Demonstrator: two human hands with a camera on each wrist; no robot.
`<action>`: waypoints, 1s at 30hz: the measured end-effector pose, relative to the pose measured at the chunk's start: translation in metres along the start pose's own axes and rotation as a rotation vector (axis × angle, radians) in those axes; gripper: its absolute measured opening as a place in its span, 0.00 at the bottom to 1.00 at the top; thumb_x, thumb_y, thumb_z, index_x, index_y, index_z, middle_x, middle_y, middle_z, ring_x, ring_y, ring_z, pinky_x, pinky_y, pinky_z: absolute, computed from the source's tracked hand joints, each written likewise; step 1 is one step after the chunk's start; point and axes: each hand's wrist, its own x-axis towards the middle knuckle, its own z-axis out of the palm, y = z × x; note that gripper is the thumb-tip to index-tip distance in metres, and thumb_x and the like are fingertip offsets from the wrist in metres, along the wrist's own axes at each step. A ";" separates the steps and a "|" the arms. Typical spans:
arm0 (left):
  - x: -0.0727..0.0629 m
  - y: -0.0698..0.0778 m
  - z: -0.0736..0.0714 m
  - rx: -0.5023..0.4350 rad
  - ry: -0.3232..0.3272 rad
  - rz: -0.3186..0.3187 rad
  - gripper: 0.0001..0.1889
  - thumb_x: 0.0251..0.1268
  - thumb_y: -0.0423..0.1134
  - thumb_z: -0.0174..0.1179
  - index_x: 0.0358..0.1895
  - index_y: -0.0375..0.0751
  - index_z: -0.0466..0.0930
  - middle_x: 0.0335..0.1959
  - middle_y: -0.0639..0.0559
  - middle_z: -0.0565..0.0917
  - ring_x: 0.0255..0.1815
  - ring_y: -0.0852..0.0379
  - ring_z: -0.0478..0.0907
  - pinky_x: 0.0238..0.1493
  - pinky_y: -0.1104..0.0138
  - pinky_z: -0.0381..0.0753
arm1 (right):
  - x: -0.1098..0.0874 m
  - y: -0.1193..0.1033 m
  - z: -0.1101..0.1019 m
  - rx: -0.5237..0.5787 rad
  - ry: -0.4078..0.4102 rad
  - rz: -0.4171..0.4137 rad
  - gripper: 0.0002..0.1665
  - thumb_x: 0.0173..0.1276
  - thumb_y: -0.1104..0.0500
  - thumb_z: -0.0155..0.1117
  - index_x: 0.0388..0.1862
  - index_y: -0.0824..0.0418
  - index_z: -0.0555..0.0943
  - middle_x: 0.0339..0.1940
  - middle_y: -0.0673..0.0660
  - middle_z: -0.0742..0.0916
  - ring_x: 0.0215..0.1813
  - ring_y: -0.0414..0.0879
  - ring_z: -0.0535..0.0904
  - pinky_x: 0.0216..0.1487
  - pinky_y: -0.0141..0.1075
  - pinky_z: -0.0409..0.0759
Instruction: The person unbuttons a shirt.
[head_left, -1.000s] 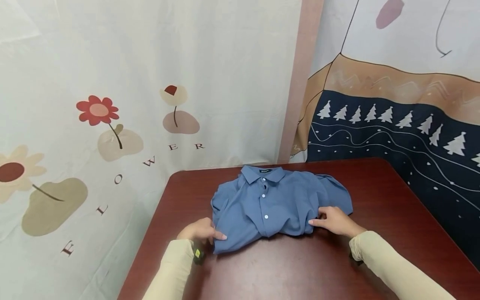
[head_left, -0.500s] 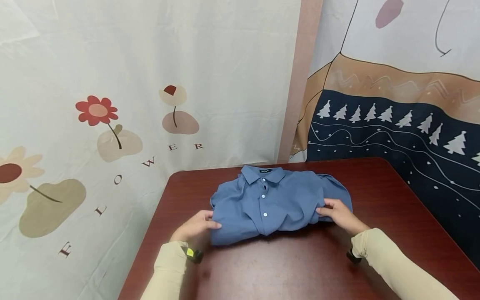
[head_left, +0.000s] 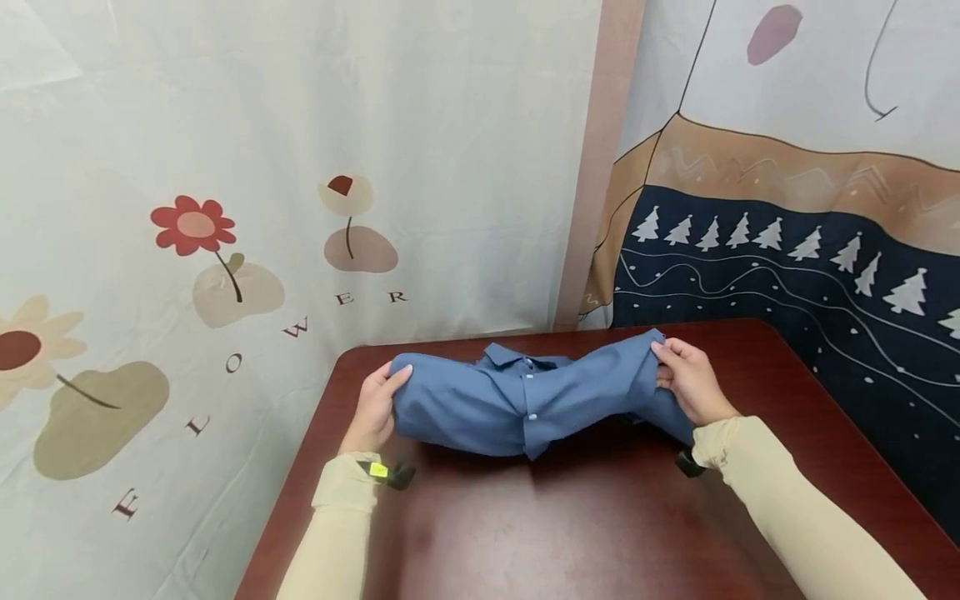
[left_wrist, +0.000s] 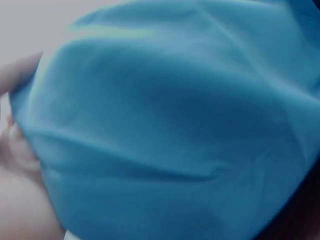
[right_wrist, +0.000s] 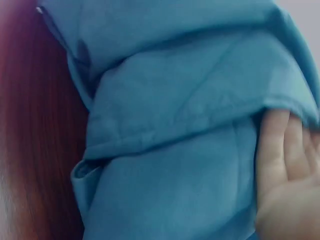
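A blue button-up shirt (head_left: 465,408) is stretched between both hands, its near part lifted off the table and its collar (head_left: 504,357) lying behind. My left hand (head_left: 375,410) pinches the shirt's left end, thumb in front. At the raised right end, my right hand (head_left: 692,379) grips the cloth between thumb and fingers. The left wrist view is mostly filled by taut blue cloth (left_wrist: 165,120), with part of the hand at its left edge. In the right wrist view, fingers (right_wrist: 274,145) reach under a fold of the shirt (right_wrist: 175,100).
The shirt is over a dark red wooden table (head_left: 480,533) with rounded far corners. A pale curtain with flower prints (head_left: 450,167) hangs behind and to the left. A navy cloth with white trees (head_left: 787,275) hangs at the right.
Both hands have moved up and away, raising the shirt's near edge from the table. The right end has risen higher, and the front now partly covers the collar.
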 end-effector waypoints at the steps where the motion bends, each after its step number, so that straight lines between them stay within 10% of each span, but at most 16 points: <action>1: 0.004 -0.005 0.001 0.028 0.046 -0.020 0.14 0.69 0.38 0.61 0.52 0.33 0.78 0.43 0.49 0.82 0.43 0.57 0.79 0.47 0.67 0.78 | 0.005 0.004 0.002 -0.019 0.045 0.028 0.16 0.76 0.56 0.55 0.27 0.60 0.69 0.18 0.49 0.69 0.19 0.40 0.68 0.25 0.31 0.72; 5: 0.015 -0.031 0.001 0.208 0.094 -0.127 0.23 0.68 0.39 0.61 0.62 0.30 0.72 0.56 0.41 0.78 0.56 0.49 0.74 0.59 0.59 0.71 | 0.021 0.028 0.006 -0.194 0.122 0.161 0.16 0.77 0.52 0.52 0.46 0.66 0.72 0.33 0.55 0.77 0.28 0.38 0.75 0.34 0.31 0.78; 10: 0.012 -0.058 -0.003 0.407 0.086 -0.215 0.28 0.68 0.41 0.61 0.66 0.27 0.67 0.65 0.32 0.69 0.67 0.40 0.64 0.67 0.50 0.61 | 0.020 0.055 0.004 -0.395 0.045 0.247 0.40 0.77 0.44 0.49 0.73 0.72 0.57 0.64 0.70 0.70 0.54 0.51 0.78 0.57 0.43 0.77; 17: -0.006 -0.069 -0.024 0.515 -0.012 -0.257 0.16 0.63 0.42 0.65 0.42 0.32 0.74 0.30 0.48 0.73 0.33 0.52 0.70 0.36 0.61 0.72 | -0.014 0.056 -0.009 -0.588 -0.055 0.190 0.38 0.73 0.42 0.56 0.65 0.73 0.68 0.53 0.67 0.80 0.48 0.55 0.80 0.52 0.46 0.78; 24: -0.024 -0.070 -0.044 0.632 -0.332 -0.297 0.18 0.60 0.40 0.68 0.46 0.30 0.78 0.35 0.46 0.79 0.38 0.49 0.77 0.39 0.58 0.78 | -0.038 0.070 -0.025 -0.755 -0.316 0.087 0.22 0.65 0.54 0.68 0.49 0.69 0.79 0.39 0.58 0.85 0.38 0.47 0.79 0.37 0.38 0.78; 30: -0.032 -0.071 -0.047 0.767 -0.377 -0.298 0.18 0.55 0.38 0.70 0.21 0.40 0.68 0.14 0.53 0.64 0.19 0.53 0.67 0.24 0.63 0.70 | -0.047 0.094 -0.019 -0.820 -0.337 -0.083 0.15 0.61 0.60 0.71 0.22 0.57 0.74 0.22 0.47 0.76 0.26 0.37 0.70 0.29 0.31 0.70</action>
